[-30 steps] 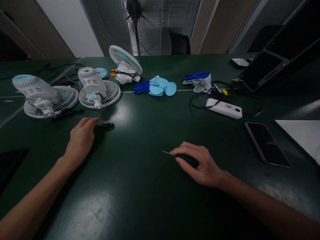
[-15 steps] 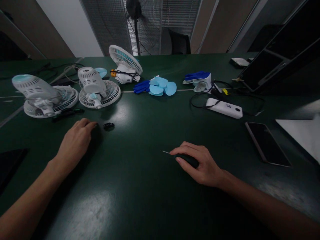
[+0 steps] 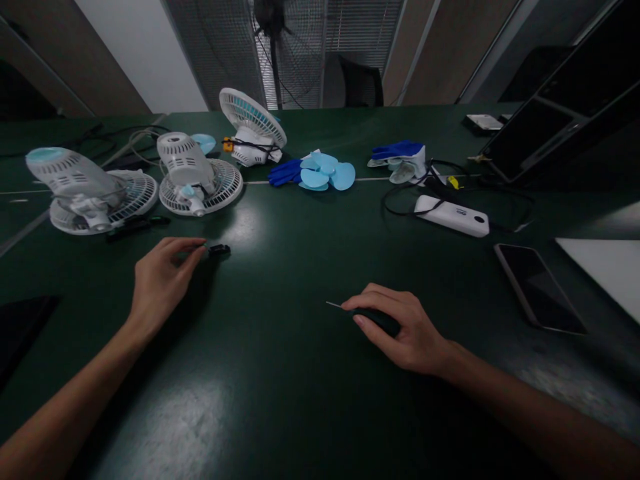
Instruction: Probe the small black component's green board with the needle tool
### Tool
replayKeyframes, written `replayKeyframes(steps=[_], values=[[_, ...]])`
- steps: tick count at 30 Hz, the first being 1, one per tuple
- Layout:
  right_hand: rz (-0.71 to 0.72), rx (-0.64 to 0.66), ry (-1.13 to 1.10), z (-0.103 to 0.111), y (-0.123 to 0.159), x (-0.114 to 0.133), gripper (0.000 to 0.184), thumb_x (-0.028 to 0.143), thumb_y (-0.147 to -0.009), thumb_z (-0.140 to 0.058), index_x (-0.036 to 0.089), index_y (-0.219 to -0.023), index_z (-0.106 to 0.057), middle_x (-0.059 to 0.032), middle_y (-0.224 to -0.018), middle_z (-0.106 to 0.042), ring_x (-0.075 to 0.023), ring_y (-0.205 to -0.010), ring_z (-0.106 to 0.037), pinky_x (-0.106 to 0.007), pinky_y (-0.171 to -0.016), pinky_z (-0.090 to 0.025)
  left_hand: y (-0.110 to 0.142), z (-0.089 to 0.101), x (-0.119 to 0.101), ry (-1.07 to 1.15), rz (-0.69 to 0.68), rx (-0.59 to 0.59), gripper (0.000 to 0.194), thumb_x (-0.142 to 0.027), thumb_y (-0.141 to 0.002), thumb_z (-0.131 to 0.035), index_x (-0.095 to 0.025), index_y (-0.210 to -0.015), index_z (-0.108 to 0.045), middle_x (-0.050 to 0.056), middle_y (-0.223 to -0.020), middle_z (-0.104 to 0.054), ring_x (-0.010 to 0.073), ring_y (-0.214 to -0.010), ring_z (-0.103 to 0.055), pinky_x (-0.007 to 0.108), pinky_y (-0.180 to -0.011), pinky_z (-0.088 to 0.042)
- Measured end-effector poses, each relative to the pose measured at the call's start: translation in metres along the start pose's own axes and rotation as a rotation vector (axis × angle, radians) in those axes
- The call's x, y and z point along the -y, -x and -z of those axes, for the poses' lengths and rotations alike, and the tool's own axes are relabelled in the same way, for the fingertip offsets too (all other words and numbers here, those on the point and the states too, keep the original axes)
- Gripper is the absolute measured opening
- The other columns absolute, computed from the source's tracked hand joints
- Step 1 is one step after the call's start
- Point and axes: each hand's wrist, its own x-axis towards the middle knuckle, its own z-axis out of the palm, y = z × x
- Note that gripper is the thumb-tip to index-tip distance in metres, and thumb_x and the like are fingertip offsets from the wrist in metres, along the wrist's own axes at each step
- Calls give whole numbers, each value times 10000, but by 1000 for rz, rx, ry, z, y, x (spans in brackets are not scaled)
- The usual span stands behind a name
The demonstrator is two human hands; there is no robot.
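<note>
My right hand (image 3: 397,327) rests on the dark green table (image 3: 280,387), wrapped round the dark handle of a screwdriver (image 3: 375,320). Its thin metal shaft points left. On the left, my left hand (image 3: 165,273) pinches with thumb and forefinger; a tiny teal bit shows at the fingertips, too small to name. Right beside those fingertips lies a small black part (image 3: 219,250); whether the fingers touch it I cannot tell. Beyond this hand, a dark tool (image 3: 137,227) with green touches lies against the fan at the far left.
Two white fans (image 3: 83,190) (image 3: 195,177) lie face down at back left; another fan (image 3: 255,130) leans behind them. Light blue fan blades (image 3: 327,171) sit by blue gloves (image 3: 285,173). Rightward are more gloves (image 3: 400,160), a white power bank (image 3: 453,215) with cables and a phone (image 3: 540,288).
My left hand has shifted right, up to the small black part, and its fingers now form a pinch. My right hand stays in place with the screwdriver.
</note>
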Motion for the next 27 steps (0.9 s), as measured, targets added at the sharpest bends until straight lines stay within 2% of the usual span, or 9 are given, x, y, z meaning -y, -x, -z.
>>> replayKeyframes(steps=[8,15,23,27], values=[[-11,4,12,-1,0,0,253,168,-1008,-574,201,-1249,-640,-28,-957,-634,-133,-776,-602,-282,-670,-454,4,-6,-13,42,-21,15,394,-473,-959,-559,-195,-1196,-707,51,-1157,-719,200,-909,-664,317,-849,-524],[-10,7,17,-1,-1,0,238,170,-1008,-577,196,-1232,-650,-27,-943,-634,-130,-770,-604,-278,-661,-450,0,-11,-8,89,-34,33,400,-511,-934,-594,-231,-1196,-710,37,-1198,-723,212,-933,-673,329,-858,-525],[-22,18,4,-1,0,-1,248,170,-1011,-572,204,-1246,-643,-24,-954,-630,-125,-765,-599,-273,-659,-456,-6,-14,-3,141,88,53,432,-561,-869,-640,-254,-1148,-762,38,-1095,-771,237,-915,-691,343,-832,-529],[-18,16,11,-1,0,0,247,171,-1011,-569,203,-1245,-642,-27,-961,-635,-129,-775,-605,-277,-667,-463,-6,-14,-3,154,130,56,431,-565,-855,-660,-271,-1149,-771,31,-1105,-776,250,-945,-709,357,-850,-532]])
